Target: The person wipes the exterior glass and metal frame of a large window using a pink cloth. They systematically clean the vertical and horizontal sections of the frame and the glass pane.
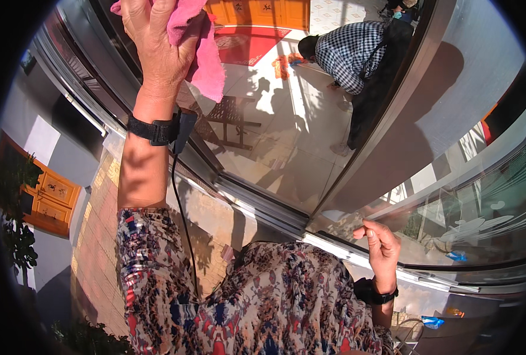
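Note:
My left hand (156, 57) is raised at the top of the view, its fingers over a bunched pink cloth (207, 71). The cloth is up at the glass door panel (263, 164), and a loose corner of it hangs down; the top of the hand is cut off by the frame edge. Low on the right, my right hand (380, 248) holds nothing, with its fingers loosely bent. It is near the metal door frame (374, 120) and the lower glass. Each wrist wears a black strap, and a cable (181, 213) runs down from the left one.
Beyond the glass, a person in a checked shirt (351, 53) bends over the tiled floor by an orange cloth (285, 66). A low stool (232, 120) and a red mat (249, 44) are inside. The metal sill (263, 213) crosses before me. Plants (19, 239) stand left.

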Tool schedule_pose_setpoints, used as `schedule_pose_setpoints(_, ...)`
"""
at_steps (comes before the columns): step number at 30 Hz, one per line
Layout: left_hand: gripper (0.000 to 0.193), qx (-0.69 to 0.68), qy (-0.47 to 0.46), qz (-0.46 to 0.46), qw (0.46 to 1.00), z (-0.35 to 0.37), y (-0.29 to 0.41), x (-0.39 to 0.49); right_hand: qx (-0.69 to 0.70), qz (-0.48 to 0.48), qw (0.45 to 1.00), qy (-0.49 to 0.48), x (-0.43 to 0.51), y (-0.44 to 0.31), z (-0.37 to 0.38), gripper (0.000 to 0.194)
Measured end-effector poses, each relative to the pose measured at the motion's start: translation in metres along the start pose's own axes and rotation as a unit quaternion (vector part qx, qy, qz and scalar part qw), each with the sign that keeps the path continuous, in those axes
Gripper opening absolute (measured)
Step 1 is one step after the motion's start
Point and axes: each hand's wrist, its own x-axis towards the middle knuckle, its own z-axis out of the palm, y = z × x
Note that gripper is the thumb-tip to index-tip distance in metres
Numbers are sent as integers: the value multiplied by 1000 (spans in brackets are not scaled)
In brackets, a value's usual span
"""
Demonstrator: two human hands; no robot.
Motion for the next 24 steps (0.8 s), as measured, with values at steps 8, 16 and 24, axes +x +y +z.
schedule_pose_setpoints(8, 50, -123, 117, -219, 961, 7, -48, 4, -4, 10, 1000, 9, -1, -7, 3, 20)
schedule_pose_setpoints(16, 47, -265, 255, -482, 795, 41, -30, -170, -10, 15, 1000, 5, 2, -13, 4, 20)
schedule_pose_setpoints(24, 43, -407, 335, -588, 613, 82, 18, -356, -26, 18, 999, 6, 3, -23, 3, 18)
